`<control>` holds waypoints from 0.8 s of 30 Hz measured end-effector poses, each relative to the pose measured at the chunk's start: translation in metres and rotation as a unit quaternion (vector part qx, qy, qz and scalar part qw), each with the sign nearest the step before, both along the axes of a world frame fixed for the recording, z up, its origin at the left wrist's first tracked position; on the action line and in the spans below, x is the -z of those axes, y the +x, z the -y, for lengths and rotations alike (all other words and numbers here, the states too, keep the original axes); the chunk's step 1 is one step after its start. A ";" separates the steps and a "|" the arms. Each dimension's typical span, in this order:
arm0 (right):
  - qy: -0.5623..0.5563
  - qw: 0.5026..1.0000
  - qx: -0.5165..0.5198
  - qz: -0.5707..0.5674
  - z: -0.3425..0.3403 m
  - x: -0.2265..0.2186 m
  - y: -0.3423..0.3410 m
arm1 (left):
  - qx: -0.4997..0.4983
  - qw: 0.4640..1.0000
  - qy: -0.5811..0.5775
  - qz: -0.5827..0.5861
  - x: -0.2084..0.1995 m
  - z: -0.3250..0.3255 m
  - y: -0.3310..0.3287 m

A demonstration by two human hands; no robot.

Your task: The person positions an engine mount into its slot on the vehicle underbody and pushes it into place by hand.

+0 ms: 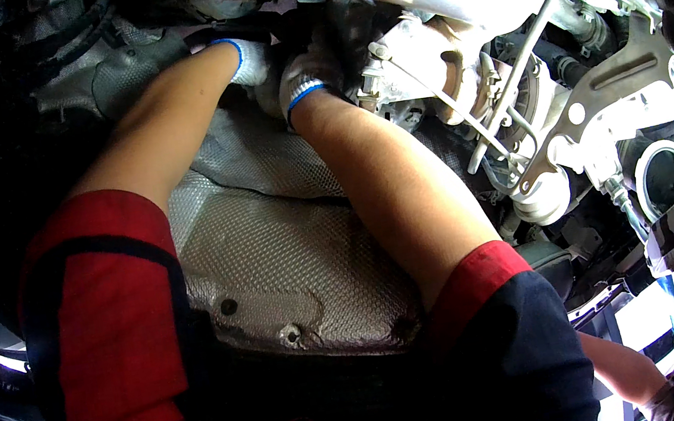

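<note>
**Both gloved hands buried in the underbody gap**

The fingers of neither hand can be read: both disappear into a dark gap at about 12 o'clock, so spread or pinching, I cannot tell. The left hand (249, 58) and right hand (304, 80), in white knit gloves with blue cuffs, sit just beside each other against the metal part (409, 51) they reach behind, above the dimpled heat shield (282, 253).

Risk, as I judge it: working blind, a glove could snag on the thin pipes (511, 89) at 2 o'clock, or a loosened piece could drop.

No containers are visible. Another person's forearm (627, 372) shows at 5 o'clock.
</note>
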State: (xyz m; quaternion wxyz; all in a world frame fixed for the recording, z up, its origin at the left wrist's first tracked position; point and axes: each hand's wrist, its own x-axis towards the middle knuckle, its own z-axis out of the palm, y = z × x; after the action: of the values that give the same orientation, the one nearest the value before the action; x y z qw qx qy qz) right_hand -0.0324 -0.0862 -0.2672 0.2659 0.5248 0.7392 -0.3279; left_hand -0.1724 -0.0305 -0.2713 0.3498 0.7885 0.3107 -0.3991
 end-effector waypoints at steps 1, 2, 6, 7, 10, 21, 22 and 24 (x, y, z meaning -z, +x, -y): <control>0.014 0.998 0.054 0.000 0.003 0.018 0.007 | -0.003 1.000 0.016 -0.016 -0.005 -0.003 0.015; 0.036 0.993 0.115 -0.002 0.005 0.035 0.020 | -0.006 0.999 0.033 -0.029 -0.008 -0.009 0.034; 0.074 0.974 0.205 -0.061 0.007 0.026 0.009 | -0.124 0.990 -0.018 -0.068 -0.024 -0.007 0.024; 0.063 0.985 0.150 -0.049 0.010 0.015 0.006 | -0.104 0.990 -0.007 -0.090 -0.027 -0.002 0.022; 0.045 0.999 0.020 -0.020 0.001 -0.025 0.005 | -0.135 0.990 0.019 -0.043 -0.036 0.005 0.009; -0.102 0.956 -0.264 -0.080 -0.018 -0.178 0.021 | -0.101 0.994 -0.040 0.012 -0.047 0.015 0.033; -0.115 0.955 -0.260 -0.089 -0.021 -0.198 0.020 | -0.112 0.993 -0.031 0.025 -0.039 0.016 0.027; -0.142 0.952 -0.253 -0.101 -0.027 -0.222 0.015 | -0.129 0.990 -0.023 0.050 -0.029 0.022 0.023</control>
State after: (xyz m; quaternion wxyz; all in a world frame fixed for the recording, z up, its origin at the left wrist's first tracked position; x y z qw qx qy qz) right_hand -0.0179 -0.0592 -0.0457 0.3356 0.2417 0.8167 -0.4024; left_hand -0.1492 -0.0526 -0.2428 0.4314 0.7527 0.3823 -0.3181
